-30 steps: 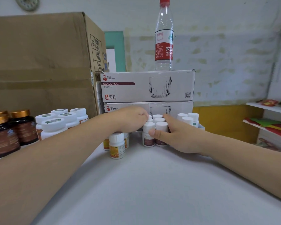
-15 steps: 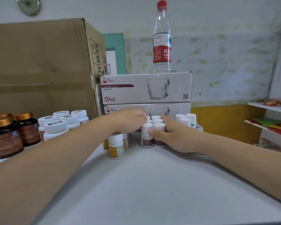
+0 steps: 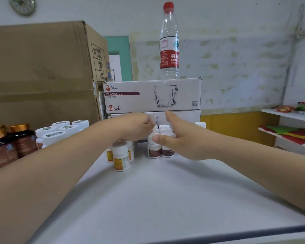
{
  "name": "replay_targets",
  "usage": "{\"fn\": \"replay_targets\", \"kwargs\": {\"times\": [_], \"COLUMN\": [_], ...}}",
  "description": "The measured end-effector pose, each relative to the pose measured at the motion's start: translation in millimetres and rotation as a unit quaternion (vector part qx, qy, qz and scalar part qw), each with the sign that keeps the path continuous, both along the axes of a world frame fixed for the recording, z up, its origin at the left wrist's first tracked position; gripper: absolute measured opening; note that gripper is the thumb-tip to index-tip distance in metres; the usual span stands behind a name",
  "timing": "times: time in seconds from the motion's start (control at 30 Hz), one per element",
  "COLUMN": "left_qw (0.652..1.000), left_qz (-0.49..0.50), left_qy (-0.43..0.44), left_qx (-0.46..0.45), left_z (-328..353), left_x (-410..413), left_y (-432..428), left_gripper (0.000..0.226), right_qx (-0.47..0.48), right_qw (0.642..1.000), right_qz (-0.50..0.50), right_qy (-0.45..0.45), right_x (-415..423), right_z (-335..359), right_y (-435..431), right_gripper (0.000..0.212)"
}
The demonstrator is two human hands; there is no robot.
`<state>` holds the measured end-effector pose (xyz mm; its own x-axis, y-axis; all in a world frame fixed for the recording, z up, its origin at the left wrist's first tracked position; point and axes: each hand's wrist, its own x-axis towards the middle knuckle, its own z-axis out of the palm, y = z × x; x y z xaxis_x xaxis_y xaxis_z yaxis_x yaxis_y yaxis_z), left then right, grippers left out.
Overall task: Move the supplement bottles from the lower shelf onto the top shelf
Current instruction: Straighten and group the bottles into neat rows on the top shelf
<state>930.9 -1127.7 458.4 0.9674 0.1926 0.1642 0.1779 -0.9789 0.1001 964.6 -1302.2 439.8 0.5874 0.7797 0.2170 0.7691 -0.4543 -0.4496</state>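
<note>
The upper of two stacked white cardboard boxes (image 3: 151,95) reads "RED CHERRY", "GLASS MUG" and "SET OF 6 PCS", with a drawing of a ribbed glass and a QR code. The lower white box (image 3: 181,117) is mostly hidden behind the hands. On the stack stands a clear plastic water bottle with a red cap (image 3: 169,50). Its red label shows Chinese characters and the letters "NONG". The big brown cardboard carton (image 3: 42,73) to the left has "36" printed on its side above a column of characters too small to read.

The small white-capped supplement bottles with brown labels (image 3: 154,152) stand upright in a tight cluster on the flat white shelf (image 3: 157,199), just in front of the lower box. Their label text is too blurred to read.

The left hand (image 3: 136,128) reaches in from the left with its fingers curled, knuckles up, at the caps on the cluster's left. I cannot tell whether it grips one. The right hand (image 3: 180,140) comes in from the right with its fingers straight, pointing forward and up past the cluster. Its thumb (image 3: 158,138) lies against the cap of a front bottle, and it clasps nothing.

Small white bottles with orange labels (image 3: 121,162) stand under the left wrist. Further left are wide white-lidded bottles (image 3: 60,131) and dark brown jars with gold lids (image 3: 23,141).
</note>
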Motion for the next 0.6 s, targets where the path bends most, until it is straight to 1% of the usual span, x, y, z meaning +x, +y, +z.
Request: {"fn": "replay_targets", "kwargs": {"times": [0.07,0.13,0.2,0.4,0.5,0.6], "left_qw": [1.0,1.0,0.999,0.998,0.998,0.997], "left_qz": [0.006,0.014,0.025,0.014,-0.012,-0.035], "left_qy": [0.003,0.007,0.012,0.018,0.015,0.025], "left_qx": [0.013,0.02,0.029,0.057,0.065,0.057], "left_z": [7.6,16.0,24.6,43.5,46.0,45.2], "left_x": [-3.4,-8.1,-12.5,-10.6,4.5,20.9], "left_y": [-3.2,-4.6,-6.4,-27.1,-41.9,-59.6], "left_gripper": [0.034,0.033,0.04,0.039,0.03,0.039], "right_qx": [-0.039,-0.08,-0.089,-0.069,-0.066,-0.062], "right_qw": [0.998,0.993,0.991,0.992,0.99,0.989], "right_qz": [0.009,0.006,-0.006,-0.046,-0.076,-0.1], "right_qy": [-0.043,-0.082,-0.101,-0.095,-0.098,-0.086], "right_x": [-5.7,-9.8,-8.5,24.7,47.6,71.3], "right_z": [6.1,15.5,25.0,40.0,38.8,32.6], "right_y": [-9.4,-22.5,-37.6,-78.4,-90.0,-93.3], "right_gripper": [0.054,0.054,0.053,0.037,0.039,0.044]}}
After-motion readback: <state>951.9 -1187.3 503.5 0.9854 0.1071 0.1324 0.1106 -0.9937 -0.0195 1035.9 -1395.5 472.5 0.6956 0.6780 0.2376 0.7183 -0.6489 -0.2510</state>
